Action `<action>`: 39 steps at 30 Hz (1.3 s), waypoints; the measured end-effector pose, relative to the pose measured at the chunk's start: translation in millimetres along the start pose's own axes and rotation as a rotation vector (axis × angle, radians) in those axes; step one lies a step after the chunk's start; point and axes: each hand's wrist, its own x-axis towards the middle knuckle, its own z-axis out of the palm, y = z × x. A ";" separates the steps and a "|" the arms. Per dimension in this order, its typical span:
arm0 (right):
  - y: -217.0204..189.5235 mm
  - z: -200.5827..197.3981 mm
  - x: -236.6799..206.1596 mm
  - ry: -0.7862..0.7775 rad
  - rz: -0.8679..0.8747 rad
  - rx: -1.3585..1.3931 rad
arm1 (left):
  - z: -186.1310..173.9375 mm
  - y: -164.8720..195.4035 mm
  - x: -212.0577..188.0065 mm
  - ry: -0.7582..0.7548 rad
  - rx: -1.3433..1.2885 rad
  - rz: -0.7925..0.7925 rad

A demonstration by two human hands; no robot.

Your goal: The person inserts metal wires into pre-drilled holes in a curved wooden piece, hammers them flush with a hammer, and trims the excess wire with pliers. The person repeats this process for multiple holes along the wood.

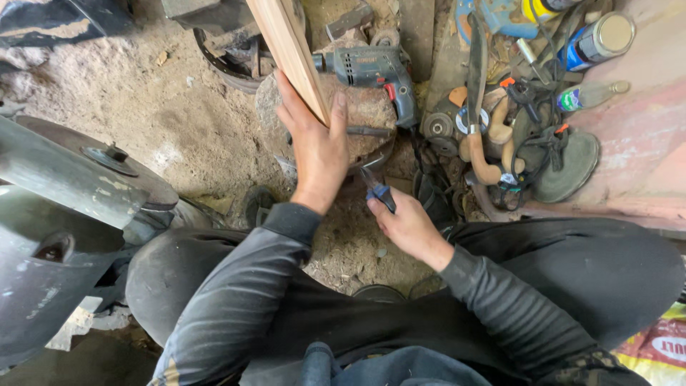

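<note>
Left hand (319,154) clenched on wood stick (289,50), stiff, light; best held low. Right hand (407,227) gripping pliers (377,189), hard, by handles. Drill (375,71) at 12 o'clock.

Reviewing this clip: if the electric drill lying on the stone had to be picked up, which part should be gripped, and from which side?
Probably the pistol handle of the drill, which angles down to the right, free of the body. Coming from the right seems best: the wooden strip in the left hand crosses the chuck end, and the drill's body is the bulkier part. The right hand, holding pliers, is nearest.
</note>
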 end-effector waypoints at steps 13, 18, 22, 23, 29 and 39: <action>155.1 43.8 64.2 -0.548 0.214 -0.672 | -30.8 38.1 0.0 -0.208 -0.732 0.102; 155.5 53.1 72.0 -0.570 0.211 -0.857 | -50.7 47.5 1.7 -0.277 -0.856 0.188; 138.1 58.3 80.9 -0.654 0.109 -0.964 | -69.1 53.8 4.5 -0.309 -0.859 0.119; 131.3 60.3 83.9 -0.713 0.092 -1.008 | -73.1 56.9 4.8 -0.319 -0.892 0.101; 76.7 91.5 116.0 -0.014 -0.101 -0.436 | -103.4 83.6 8.7 -0.464 -1.036 0.072; 35.6 66.8 101.1 -0.148 -0.149 -0.258 | -112.1 106.1 18.3 -0.933 -1.276 -0.312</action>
